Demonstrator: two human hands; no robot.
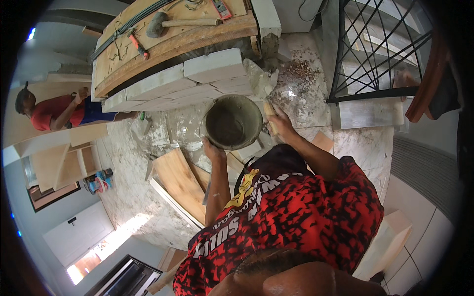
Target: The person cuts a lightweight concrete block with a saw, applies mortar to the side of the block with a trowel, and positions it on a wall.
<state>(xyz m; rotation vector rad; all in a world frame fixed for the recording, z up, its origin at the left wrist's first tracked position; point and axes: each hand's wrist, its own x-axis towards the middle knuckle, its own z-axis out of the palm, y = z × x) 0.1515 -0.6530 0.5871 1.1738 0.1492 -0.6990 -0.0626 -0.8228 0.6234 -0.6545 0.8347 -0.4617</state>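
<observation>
Head view: left hand [214, 151], fingers tight on one bucket [233, 123]; right hand [281, 124], fingers round one wooden handle [268, 111]

The person wears a short-sleeved shirt [311, 217] in a blotchy red-and-black, camouflage-like pattern, its darker front carrying bold white lettering [220, 236] and a bright yellow figure [244, 188], while the left hand [215, 150] and right hand [282, 124] are bare.

Left fingers [207, 144] at grey bucket [233, 142]
</observation>
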